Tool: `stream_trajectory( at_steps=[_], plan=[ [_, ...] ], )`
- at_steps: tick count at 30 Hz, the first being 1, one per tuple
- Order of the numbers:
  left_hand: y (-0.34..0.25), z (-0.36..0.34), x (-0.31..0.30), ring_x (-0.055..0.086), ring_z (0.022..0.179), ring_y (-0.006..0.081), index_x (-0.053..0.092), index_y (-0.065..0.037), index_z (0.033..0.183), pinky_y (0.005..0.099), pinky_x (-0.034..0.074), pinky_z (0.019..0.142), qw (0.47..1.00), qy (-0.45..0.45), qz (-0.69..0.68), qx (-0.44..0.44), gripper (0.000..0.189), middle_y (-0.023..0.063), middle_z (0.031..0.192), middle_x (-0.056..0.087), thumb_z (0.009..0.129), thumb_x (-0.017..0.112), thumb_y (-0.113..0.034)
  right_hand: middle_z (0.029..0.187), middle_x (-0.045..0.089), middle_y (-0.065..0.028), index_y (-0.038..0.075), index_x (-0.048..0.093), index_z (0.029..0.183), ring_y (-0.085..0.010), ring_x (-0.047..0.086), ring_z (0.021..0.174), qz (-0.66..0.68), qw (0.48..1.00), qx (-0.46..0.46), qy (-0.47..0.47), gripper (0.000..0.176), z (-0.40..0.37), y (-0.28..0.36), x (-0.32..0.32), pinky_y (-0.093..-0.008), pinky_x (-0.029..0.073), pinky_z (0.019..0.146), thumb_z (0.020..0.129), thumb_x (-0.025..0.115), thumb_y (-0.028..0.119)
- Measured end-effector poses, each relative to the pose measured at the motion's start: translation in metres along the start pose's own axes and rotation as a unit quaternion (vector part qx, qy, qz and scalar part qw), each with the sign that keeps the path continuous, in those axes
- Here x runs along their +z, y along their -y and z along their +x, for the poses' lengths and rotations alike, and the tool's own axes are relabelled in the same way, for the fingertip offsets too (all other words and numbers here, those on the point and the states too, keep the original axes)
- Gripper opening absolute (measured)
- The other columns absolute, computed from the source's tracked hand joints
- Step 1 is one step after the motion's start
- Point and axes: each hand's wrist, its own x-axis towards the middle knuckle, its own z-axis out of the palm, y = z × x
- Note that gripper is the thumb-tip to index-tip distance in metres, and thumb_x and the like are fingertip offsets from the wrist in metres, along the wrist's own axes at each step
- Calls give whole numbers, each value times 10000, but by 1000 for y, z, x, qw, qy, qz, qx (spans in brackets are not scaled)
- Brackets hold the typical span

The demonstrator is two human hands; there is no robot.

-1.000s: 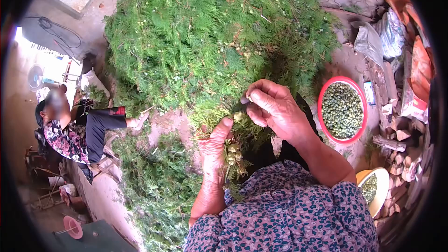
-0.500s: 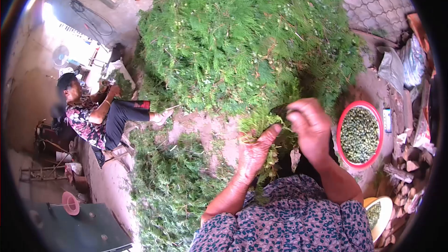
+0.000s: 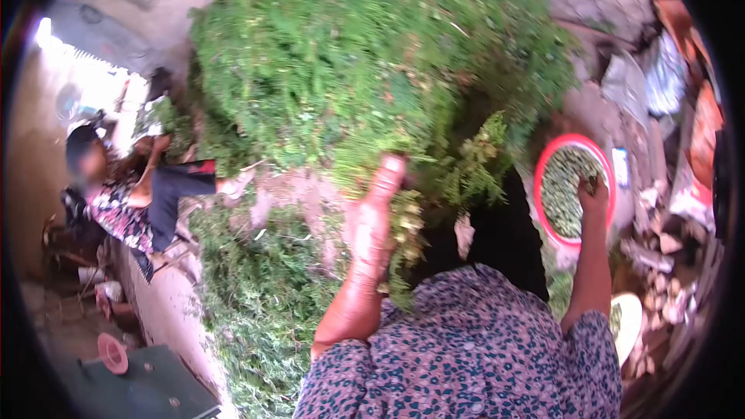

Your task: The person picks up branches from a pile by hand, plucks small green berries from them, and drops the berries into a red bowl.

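My left hand (image 3: 374, 213) is closed on a leafy green sprig (image 3: 406, 244), in front of the large heap of green branches (image 3: 334, 62). Over the right part of the red-rimmed basin (image 3: 537, 186), my right hand (image 3: 594, 192) has its fingers drawn together; whether something is between them is too small to make out. Small green seed cones (image 3: 565, 190) fill the basin. More sprigs (image 3: 477, 167) hang over my dark-clothed lap.
A person (image 3: 128, 194) sits at the left, hands at some greenery. Cut branches (image 3: 264, 287) lie on the floor. A yellowish bowl (image 3: 630, 326), plastic bags (image 3: 663, 77) and split wood (image 3: 660, 295) are at the right. A pink basin (image 3: 113, 353) stands lower left.
My right hand has moved away from my left hand, right to the basin. My left hand still holds greenery. The view has shifted, so the surroundings appear further left.
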Motion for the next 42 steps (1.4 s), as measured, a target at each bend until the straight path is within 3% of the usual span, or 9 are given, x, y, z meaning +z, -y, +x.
stream_trajectory(
  at_steps=[3, 6, 9, 12, 18, 29, 31, 35, 42],
  plan=[
    [-3, 5, 3, 547, 733, 148, 542, -59, 1121, 279, 444, 645, 995, -11, -81, -63, 574, 89, 903, 611, 772, 586, -513, 1040, 548, -169, -41, 415, 1196, -212, 550, 877, -413, 902, -111, -57, 539, -8, -3, -25, -300, 478, 730, 782, 663, 199],
    [0, 14, -1, 550, 790, 168, 530, -66, 1107, 298, 443, 682, 992, 0, -112, -52, 597, 88, 902, 619, 746, 603, -536, 1065, 552, -192, -54, 389, 1237, -249, 541, 965, 51, 986, -139, -77, 684, 29, -50, -52, -321, 461, 791, 760, 660, 354],
    [6, 22, -1, 564, 764, 206, 531, -74, 997, 350, 477, 680, 984, -12, -169, -49, 500, 89, 848, 597, 756, 606, -506, 1110, 547, -213, -27, 488, 1138, -274, 565, 979, -497, 854, -152, 6, 419, -12, 15, -42, -356, 448, 818, 794, 607, 183],
    [9, 23, 0, 547, 797, 215, 491, -79, 1082, 371, 474, 702, 980, 24, -195, -38, 542, 93, 911, 583, 771, 582, -514, 858, 579, -100, -35, 528, 1007, -167, 593, 770, 122, 985, -63, 102, 217, -83, 100, 53, -260, 484, 631, 839, 524, 102],
    [0, 19, 10, 547, 853, 232, 429, -84, 1167, 385, 488, 710, 971, 55, -223, -64, 592, 112, 970, 566, 798, 526, -536, 839, 579, -90, -8, 585, 931, -129, 595, 671, 28, 847, -260, 462, 139, -240, 195, 168, -228, 498, 559, 800, 540, -16],
    [-16, 38, 18, 580, 648, 137, 567, -38, 955, 237, 482, 518, 966, 125, -210, -85, 502, 59, 798, 605, 801, 536, -514, 796, 548, -118, 27, 569, 920, -269, 573, 736, -13, 750, -460, 475, 189, -262, 201, 250, -317, 466, 644, 736, 604, 1],
    [-2, 72, -9, 573, 615, 122, 548, -23, 988, 211, 466, 471, 946, 253, -173, -108, 587, 43, 768, 602, 799, 482, -575, 740, 583, -109, -2, 563, 882, -228, 601, 662, 50, 807, -400, 432, 121, -252, 193, 259, -304, 477, 590, 763, 583, 3],
    [28, 95, -11, 269, 1267, 303, 290, 8, 1315, 434, 210, 1029, 981, 135, -100, 99, 782, 202, 1356, 293, 832, 379, -601, 779, 620, -96, -63, 548, 914, -117, 608, 643, 71, 872, -207, 438, 127, -235, 201, 257, -239, 495, 558, 822, 553, 24],
    [25, 34, -2, 522, 862, 127, 569, -49, 1073, 278, 427, 766, 996, 20, -14, 89, 270, 40, 966, 588, 806, 531, -29, 767, 619, -90, -45, 566, 924, -132, 610, 633, 76, 900, -127, 411, 136, -228, 195, 264, -226, 493, 544, 819, 569, 42]
  ],
)
